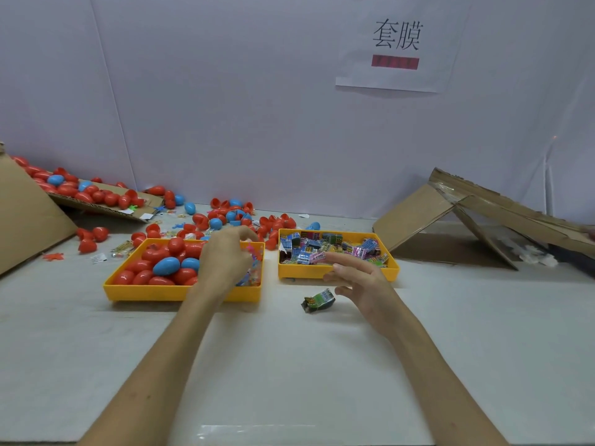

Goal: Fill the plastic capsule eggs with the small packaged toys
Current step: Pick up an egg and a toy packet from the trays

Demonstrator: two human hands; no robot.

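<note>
The left hand (225, 262) curls over the egg tray (145, 292), probably to fetch one, its grip's contents unclear; the right hand's (363, 281) grip hangs released beside a packaged toy (318, 300).

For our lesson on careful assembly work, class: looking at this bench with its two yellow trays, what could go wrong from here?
1. A loose packet lies on the table beside the right hand, outside the right tray; it could get brushed away or forgotten.
2. Eggs are heaped in the left tray where the left hand reaches; one might spill over the rim.
</note>
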